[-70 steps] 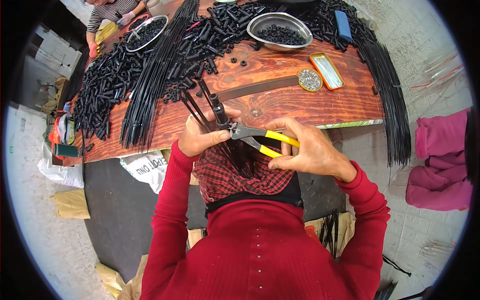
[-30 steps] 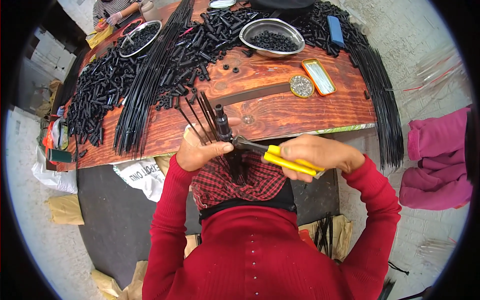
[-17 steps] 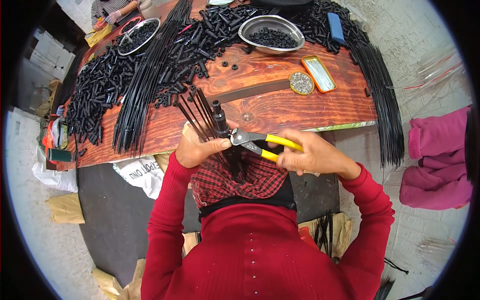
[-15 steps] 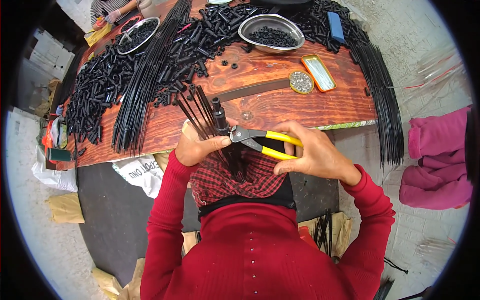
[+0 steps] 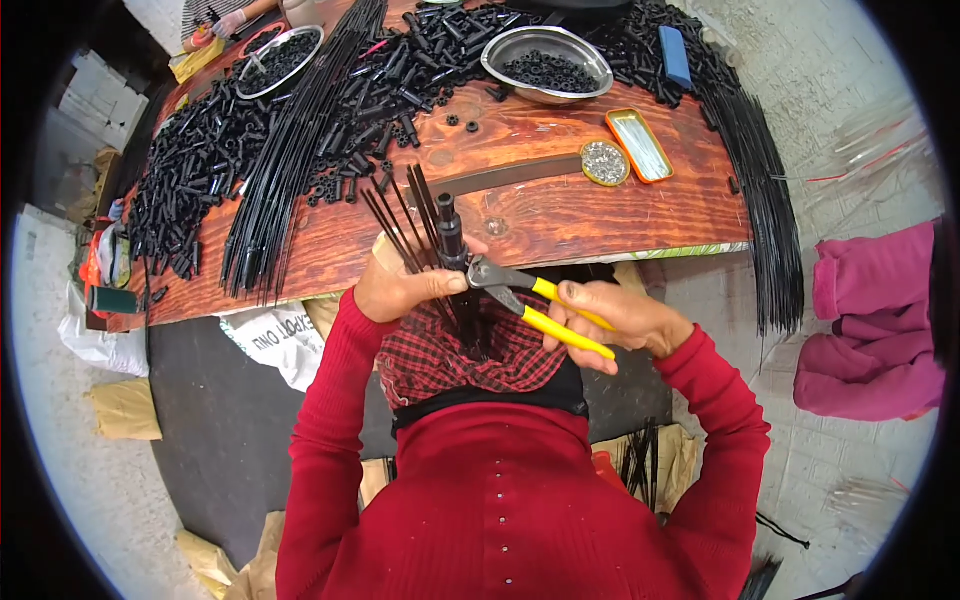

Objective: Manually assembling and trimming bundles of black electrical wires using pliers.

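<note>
My left hand is closed around a bundle of thin black rods and a black stepped tubular fitting. The rods stand up at a slant above the fist, and their lower ends rest near the checked cloth on my lap. My right hand grips end-cutting pincers by their yellow handles, thumb along the upper one. The dark jaws lie against the lower end of the fitting, beside my left thumb tip. What the jaws bite on, if anything, is hidden.
Heaped black tubular fittings and long bundles of black rods cover the table's left. Metal bowls hold small black parts. A round tin, an orange-rimmed tray and a dark bar lie ahead. Another person's gloved hand works far left.
The pincers have tilted, their handles swinging down to the right. My right hand has turned and moved lower with them. My left hand keeps its hold on the rods and fitting.
</note>
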{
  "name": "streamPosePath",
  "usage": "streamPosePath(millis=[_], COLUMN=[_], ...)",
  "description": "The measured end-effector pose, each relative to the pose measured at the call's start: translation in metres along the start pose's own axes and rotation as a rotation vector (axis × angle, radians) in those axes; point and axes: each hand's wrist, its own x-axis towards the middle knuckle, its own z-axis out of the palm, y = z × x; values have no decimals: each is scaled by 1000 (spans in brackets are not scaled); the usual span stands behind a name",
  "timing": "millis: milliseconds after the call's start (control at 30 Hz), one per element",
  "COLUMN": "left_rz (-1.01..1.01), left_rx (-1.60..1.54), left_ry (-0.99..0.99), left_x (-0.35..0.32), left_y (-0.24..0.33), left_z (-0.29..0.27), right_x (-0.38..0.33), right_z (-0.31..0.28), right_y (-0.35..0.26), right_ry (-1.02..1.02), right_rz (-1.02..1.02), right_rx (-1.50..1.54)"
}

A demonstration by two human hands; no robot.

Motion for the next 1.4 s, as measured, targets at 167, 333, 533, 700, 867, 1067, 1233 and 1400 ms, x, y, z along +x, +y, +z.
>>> streamPosePath(millis=[167, 333, 533, 700, 867, 1067, 1233, 1400], left_rz=[88, 31, 49, 75, 58, -14, 27, -12], left_rx=[83, 51, 56, 4, 67, -81, 22, -4], left_ry=[41, 100, -4, -21, -31, -15, -33, 58], left_x=[-1, 4, 2, 1, -3, -4, -3, -5], left_y=[-5, -1, -6, -4, -9, -6, -10, -1], left_z=[-7, 1, -8, -6, -15, -14, -17, -4], right_x=[-2, -8, -12, -3, 16, 3, -4, -9], right_z=[17, 39, 24, 33, 33, 32, 25, 21], right_y=[-20, -25, -37, -30, 4, -20, -28, -44], right_ry=[470, 825, 167, 418, 474, 292, 222, 134], right_rz=[-498, -648, -31, -196, -389, -134, -218, -128], right_rx=[-914, -1438, -171, -679, -537, -440, -438, -429])
